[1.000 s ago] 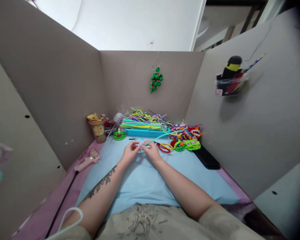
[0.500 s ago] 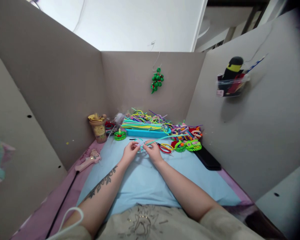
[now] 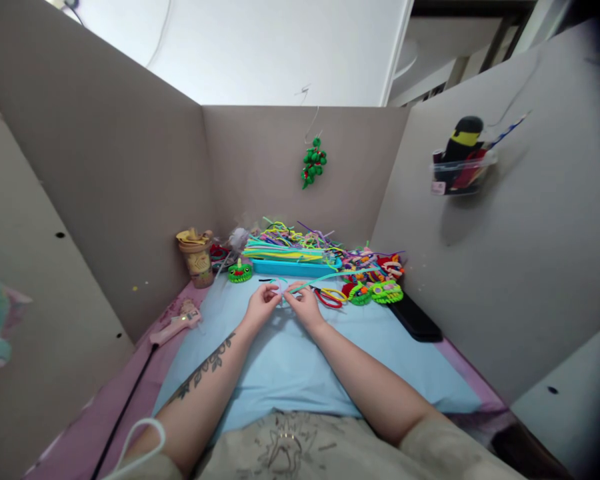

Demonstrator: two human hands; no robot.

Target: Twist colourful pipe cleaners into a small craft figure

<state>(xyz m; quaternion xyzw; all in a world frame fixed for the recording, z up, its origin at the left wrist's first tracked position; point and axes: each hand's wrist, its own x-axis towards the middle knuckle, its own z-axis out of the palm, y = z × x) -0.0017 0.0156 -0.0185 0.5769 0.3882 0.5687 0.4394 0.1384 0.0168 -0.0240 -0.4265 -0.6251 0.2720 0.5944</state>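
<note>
Over the light blue mat (image 3: 290, 367), my left hand (image 3: 263, 305) pinches a small pale purple loop of pipe cleaner (image 3: 279, 287). Close beside it, my right hand (image 3: 304, 307) is closed on a teal pipe cleaner (image 3: 325, 277), whose long free end sticks out to the right. The fingertips of both hands almost meet, and they hide where the two strands join. Red and yellow handled scissors (image 3: 330, 297) lie just right of my right hand. A small dark stick lies behind my left fingers.
Behind the hands stands a blue tray (image 3: 295, 268) heaped with pipe cleaners. Green fuzzy pieces (image 3: 386, 291) and a black phone-like slab (image 3: 416, 319) lie right. A pink glue gun (image 3: 177, 325) and a brown cup (image 3: 197, 260) are left. Grey panels enclose three sides.
My right fingertips have shifted slightly left and closer to my left hand. The teal pipe cleaner's free end still points right; the view has tilted very slightly.
</note>
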